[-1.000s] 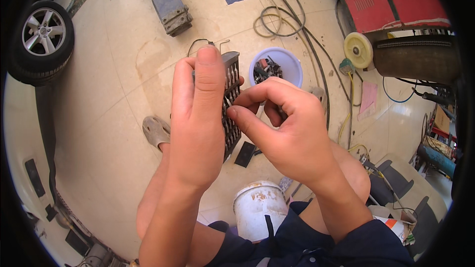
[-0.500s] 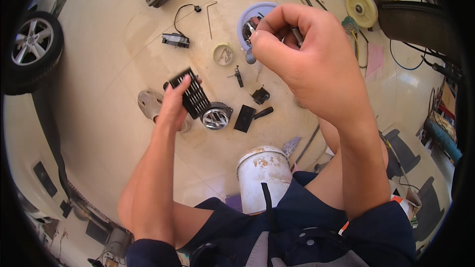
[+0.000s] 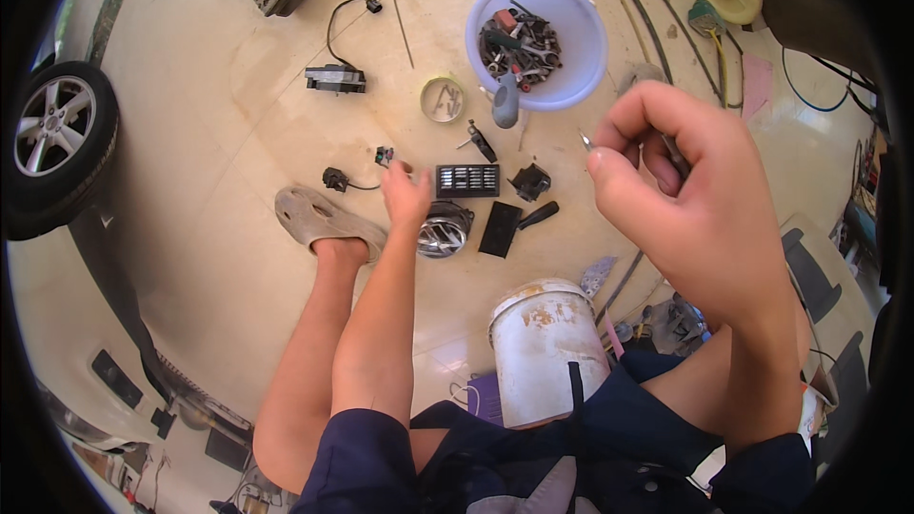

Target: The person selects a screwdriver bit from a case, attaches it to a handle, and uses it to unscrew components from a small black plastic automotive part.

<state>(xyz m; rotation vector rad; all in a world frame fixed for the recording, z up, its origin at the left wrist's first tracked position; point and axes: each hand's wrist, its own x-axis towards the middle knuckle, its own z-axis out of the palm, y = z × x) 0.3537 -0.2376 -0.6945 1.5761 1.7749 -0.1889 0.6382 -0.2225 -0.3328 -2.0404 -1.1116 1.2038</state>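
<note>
My right hand (image 3: 700,186) is raised at the right, its fingers pinched round a thin metal tool (image 3: 585,140) with a pointed tip; the rest of the tool is mostly hidden in my palm. My left hand (image 3: 407,195) is low over the floor, its fingers smeared by motion. At its fingertips is a small green-and-dark part (image 3: 384,156), and a black plug (image 3: 334,178) on a short cable lies to its left. Just right of the hand, a black slotted case of metal bits (image 3: 467,181) lies above a round chrome-faced emblem unit (image 3: 444,230).
A pale blue tub (image 3: 583,57) of tools stands beyond, a grey-handled screwdriver (image 3: 506,103) at its rim. Nearby are a round tin (image 3: 443,100), a bent rod (image 3: 405,29), a wired black part (image 3: 335,79) and a black flat box (image 3: 499,229). A white bucket (image 3: 543,352) stands close; a wheel (image 3: 57,133) is left.
My left hand has let go of the bit case, which now lies on the floor, and has moved right. My right hand has moved right and down, still pinching the tool. The view has shifted.
</note>
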